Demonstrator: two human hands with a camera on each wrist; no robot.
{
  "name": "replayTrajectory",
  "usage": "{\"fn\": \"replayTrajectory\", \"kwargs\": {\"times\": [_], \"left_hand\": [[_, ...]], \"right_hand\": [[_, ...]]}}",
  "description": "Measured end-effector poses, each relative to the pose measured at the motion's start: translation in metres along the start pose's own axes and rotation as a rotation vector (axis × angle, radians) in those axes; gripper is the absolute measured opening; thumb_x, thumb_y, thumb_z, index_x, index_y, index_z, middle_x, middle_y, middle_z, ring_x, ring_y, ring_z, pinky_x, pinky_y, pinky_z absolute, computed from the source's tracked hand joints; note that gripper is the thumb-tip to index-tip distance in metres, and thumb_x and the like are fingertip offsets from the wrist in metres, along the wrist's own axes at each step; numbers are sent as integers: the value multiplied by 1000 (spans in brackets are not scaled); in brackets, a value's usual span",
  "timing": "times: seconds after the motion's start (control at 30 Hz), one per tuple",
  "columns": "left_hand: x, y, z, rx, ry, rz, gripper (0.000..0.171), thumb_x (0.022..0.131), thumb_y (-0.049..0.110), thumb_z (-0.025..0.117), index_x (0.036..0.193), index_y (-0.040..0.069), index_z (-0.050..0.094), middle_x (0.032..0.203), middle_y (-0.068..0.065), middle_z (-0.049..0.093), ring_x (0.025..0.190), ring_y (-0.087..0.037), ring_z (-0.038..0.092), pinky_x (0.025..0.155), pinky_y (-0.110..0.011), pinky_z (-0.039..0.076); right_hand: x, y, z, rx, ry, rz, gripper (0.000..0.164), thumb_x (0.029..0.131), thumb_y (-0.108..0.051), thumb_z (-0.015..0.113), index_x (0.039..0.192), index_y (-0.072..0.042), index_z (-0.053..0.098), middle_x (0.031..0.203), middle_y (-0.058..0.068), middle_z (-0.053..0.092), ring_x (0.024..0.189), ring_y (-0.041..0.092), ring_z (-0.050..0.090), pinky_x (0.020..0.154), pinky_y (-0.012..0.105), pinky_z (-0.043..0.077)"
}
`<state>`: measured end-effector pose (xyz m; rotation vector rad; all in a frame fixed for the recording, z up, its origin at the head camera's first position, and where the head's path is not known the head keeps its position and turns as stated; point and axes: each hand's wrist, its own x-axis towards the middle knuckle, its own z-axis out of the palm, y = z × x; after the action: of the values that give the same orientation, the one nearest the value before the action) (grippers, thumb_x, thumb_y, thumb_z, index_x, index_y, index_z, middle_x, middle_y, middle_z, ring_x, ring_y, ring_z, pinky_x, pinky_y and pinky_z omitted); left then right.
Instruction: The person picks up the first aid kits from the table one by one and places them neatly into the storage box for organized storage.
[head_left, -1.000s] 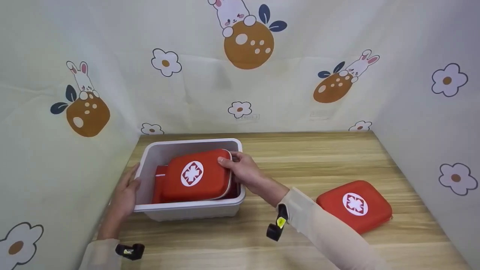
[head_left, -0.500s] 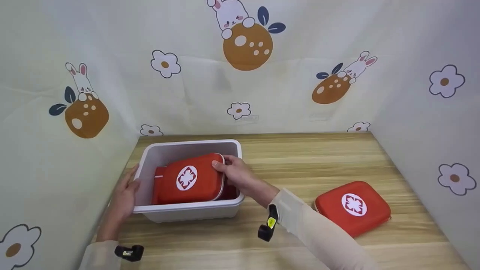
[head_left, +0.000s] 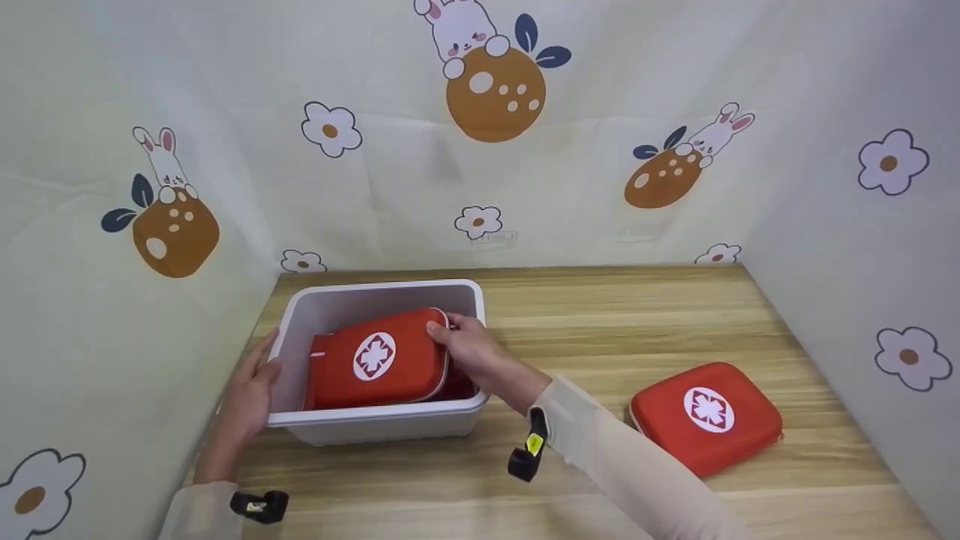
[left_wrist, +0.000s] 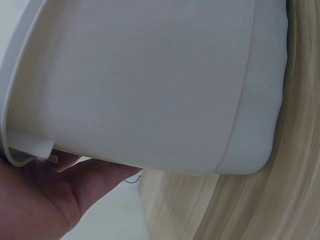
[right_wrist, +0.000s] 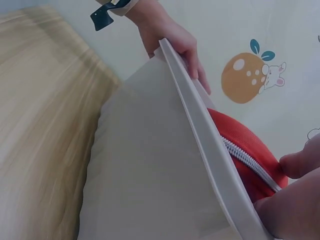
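Observation:
A red zippered first-aid case with a white cross emblem lies tilted inside a white plastic bin. My right hand pinches the case's right end, thumb on top and fingers behind the edge. In the right wrist view its zipper shows just past the bin's rim. Another red item with a white line peeks out at the left under the case; most of it is hidden. At the bin's left side, my left hand grips the rim, also seen in the left wrist view.
A second red first-aid case lies flat on the wooden table, right of the bin and beside my right forearm. Patterned cloth walls enclose the table at the back and both sides.
My right hand has moved slightly left and down with the case, which sits lower and further left in the bin. The left hand stays on the rim.

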<state>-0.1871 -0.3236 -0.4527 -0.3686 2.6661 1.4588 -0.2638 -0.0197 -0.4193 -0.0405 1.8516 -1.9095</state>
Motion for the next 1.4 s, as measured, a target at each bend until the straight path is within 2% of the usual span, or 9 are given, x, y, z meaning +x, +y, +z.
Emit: {"fn": "replayTrajectory", "kwargs": {"times": [0.2, 0.33, 0.47, 0.57, 0.67, 0.8, 1.07, 1.23, 1.4], "left_hand": [[0, 1, -1, 9, 5, 2, 55, 110, 35, 18, 162, 30, 5, 171, -13, 5, 155, -42, 13, 123, -64, 17], [-1, 1, 0, 1, 12, 0, 55, 110, 33, 20, 163, 29, 7, 170, -14, 7, 155, -42, 14, 123, -64, 17], [-1, 2, 0, -20, 30, 10, 54, 110, 28, 22, 163, 26, 10, 170, -14, 10, 155, -41, 17, 124, -60, 18], [-1, 2, 1, -29, 30, 15, 54, 110, 29, 21, 163, 26, 10, 170, -14, 10, 155, -41, 18, 124, -59, 19], [0, 2, 1, -27, 22, 18, 54, 110, 31, 20, 163, 27, 9, 170, -15, 9, 155, -41, 17, 124, -60, 19], [0, 2, 0, -21, 9, 11, 55, 110, 33, 19, 163, 30, 6, 170, -15, 8, 155, -42, 14, 123, -62, 18], [0, 1, 0, -12, 6, -3, 55, 110, 37, 19, 163, 30, 4, 170, -16, 7, 155, -43, 14, 122, -64, 18], [1, 2, 0, -16, 3, -3, 56, 110, 39, 20, 162, 30, 3, 170, -17, 7, 154, -45, 16, 121, -66, 20], [2, 0, 0, -10, -10, -11, 56, 109, 37, 19, 162, 31, 3, 170, -17, 6, 154, -45, 17, 121, -66, 19]], "right_hand": [[-2, -1, -1, -32, -7, 5, 42, 97, -8, 56, 138, 1, 53, 110, 14, 70, 86, 16, 69, 77, 28, 59], [-2, 0, 0, -67, 25, 1, 58, 92, -1, 54, 148, 4, 41, 135, 20, 60, 106, 22, 66, 93, 33, 57], [-1, 2, 1, -111, 56, -28, 72, 84, 5, 51, 153, 8, 29, 158, 23, 38, 139, 29, 46, 120, 40, 37], [-2, 1, 0, -131, 68, -48, 72, 82, 6, 51, 152, 9, 32, 158, 24, 37, 147, 31, 37, 125, 42, 26], [-4, -2, -3, -119, 73, -54, 69, 84, 5, 51, 151, 8, 36, 155, 25, 42, 147, 32, 39, 125, 43, 28], [-6, -4, -8, -74, 73, -65, 60, 87, 5, 51, 147, 7, 43, 149, 25, 50, 141, 33, 48, 117, 40, 41], [-12, -3, -22, -51, 85, -102, 35, 93, 4, 53, 126, 3, 65, 123, 24, 68, 100, 27, 73, 94, 35, 59], [-18, -1, -37, -155, 121, -195, 28, 89, 3, 57, 113, 2, 72, 108, 14, 73, 83, 12, 68, 81, 24, 58], [-25, 3, -52, -298, 147, -301, 23, 88, 1, 61, 107, 1, 74, 109, 14, 75, 92, 10, 65, 82, 21, 53]]}}
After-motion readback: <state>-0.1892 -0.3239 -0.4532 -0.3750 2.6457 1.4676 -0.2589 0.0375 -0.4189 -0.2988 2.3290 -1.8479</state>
